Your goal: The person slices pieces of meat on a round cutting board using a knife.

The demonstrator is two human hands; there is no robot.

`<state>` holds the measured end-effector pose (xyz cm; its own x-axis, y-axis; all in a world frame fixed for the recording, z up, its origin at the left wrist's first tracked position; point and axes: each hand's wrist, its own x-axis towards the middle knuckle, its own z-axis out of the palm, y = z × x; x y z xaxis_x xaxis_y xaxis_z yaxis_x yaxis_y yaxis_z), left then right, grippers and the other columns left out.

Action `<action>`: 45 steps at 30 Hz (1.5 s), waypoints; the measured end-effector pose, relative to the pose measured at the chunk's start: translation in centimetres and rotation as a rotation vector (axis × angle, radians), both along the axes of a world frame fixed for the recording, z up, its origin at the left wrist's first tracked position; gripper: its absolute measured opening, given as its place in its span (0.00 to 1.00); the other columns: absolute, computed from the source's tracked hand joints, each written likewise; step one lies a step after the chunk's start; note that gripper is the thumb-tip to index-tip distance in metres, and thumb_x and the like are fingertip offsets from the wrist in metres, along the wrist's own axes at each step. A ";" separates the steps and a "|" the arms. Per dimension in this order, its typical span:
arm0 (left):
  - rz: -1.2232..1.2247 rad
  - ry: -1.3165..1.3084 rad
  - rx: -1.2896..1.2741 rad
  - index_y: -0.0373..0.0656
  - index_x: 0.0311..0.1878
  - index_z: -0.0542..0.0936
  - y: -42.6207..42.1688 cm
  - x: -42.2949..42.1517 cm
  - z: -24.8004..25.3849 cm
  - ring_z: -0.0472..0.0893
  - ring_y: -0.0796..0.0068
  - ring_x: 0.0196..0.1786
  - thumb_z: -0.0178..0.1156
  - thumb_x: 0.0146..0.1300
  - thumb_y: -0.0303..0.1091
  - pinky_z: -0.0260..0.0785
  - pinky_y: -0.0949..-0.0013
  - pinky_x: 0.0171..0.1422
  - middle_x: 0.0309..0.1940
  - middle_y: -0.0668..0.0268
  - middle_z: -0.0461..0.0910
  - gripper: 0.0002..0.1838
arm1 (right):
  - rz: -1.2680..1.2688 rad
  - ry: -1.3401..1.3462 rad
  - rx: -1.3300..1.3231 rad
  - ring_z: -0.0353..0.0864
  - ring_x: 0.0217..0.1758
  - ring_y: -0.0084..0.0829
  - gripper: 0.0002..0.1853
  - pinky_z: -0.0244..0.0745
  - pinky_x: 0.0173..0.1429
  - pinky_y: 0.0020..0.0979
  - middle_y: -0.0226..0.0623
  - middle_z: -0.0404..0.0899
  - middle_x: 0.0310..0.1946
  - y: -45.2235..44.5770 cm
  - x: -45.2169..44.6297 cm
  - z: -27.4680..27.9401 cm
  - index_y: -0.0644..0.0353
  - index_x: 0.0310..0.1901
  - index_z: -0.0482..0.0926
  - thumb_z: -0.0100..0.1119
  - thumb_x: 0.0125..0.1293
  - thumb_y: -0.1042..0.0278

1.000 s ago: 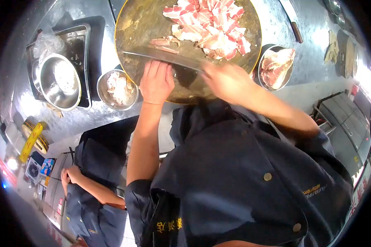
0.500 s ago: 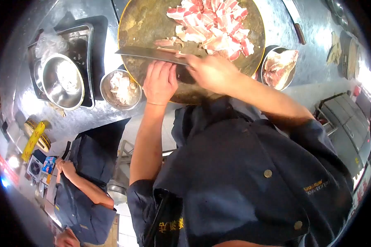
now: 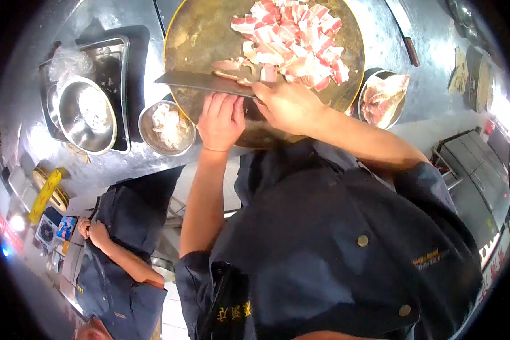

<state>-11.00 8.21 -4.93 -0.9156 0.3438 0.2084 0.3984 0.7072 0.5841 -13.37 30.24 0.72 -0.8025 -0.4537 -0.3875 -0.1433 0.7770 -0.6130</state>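
Observation:
My right hand [image 3: 286, 106] is closed round the handle end of a broad cleaver [image 3: 201, 83], whose blade points left over a round cutting board [image 3: 195, 34]. Just below the blade, my left hand [image 3: 221, 119] rests with its fingers bent and pressed together; what lies under them is hidden. Along the far side of the blade are a few thin strips of meat [image 3: 232, 67]. A pile of sliced red and white meat [image 3: 294, 37] covers the upper right part of the board.
Left of the board stand a bowl of pale scraps [image 3: 167, 127] and a steel bowl [image 3: 88, 116] on a dark tray [image 3: 122, 62]. To the right are a bowl with a meat chunk [image 3: 385, 99], a knife [image 3: 411, 51] and a cloth [image 3: 458, 71]. A co-worker [image 3: 119, 255] stands lower left.
The cleaver and my right hand have moved left and slightly down. Another cut piece now lies by the blade, near my right hand. The whole view has shifted a little.

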 end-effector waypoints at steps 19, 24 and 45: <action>0.022 0.001 -0.006 0.44 0.45 0.87 -0.2 -0.1 -0.2 0.86 0.52 0.50 0.71 0.64 0.28 0.81 0.55 0.55 0.47 0.61 0.86 0.08 | -0.049 -0.232 0.085 0.88 0.34 0.63 0.19 0.82 0.39 0.61 0.59 0.84 0.28 5.0 2.5 7.8 0.59 0.62 0.77 0.61 0.73 0.63; -0.016 0.037 0.053 0.41 0.42 0.85 0.0 -0.4 -0.3 0.83 0.51 0.41 0.71 0.63 0.24 0.78 0.53 0.50 0.41 0.58 0.85 0.07 | -0.096 -0.125 -0.044 0.88 0.34 0.63 0.17 0.83 0.39 0.61 0.61 0.85 0.28 2.7 1.9 3.4 0.61 0.59 0.79 0.58 0.73 0.65; -0.012 0.056 0.075 0.41 0.42 0.85 -0.2 -0.1 -0.5 0.83 0.53 0.39 0.70 0.59 0.21 0.77 0.57 0.45 0.39 0.59 0.85 0.09 | -0.033 -0.151 0.036 0.87 0.31 0.62 0.25 0.83 0.39 0.59 0.57 0.83 0.25 2.6 1.7 5.6 0.61 0.70 0.75 0.63 0.74 0.66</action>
<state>-11.08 7.97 -5.40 -0.8976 0.3359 0.2853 0.4404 0.6570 0.6119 -11.71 32.85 6.34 -0.7478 -0.4119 -0.5207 -0.0255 0.8015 -0.5974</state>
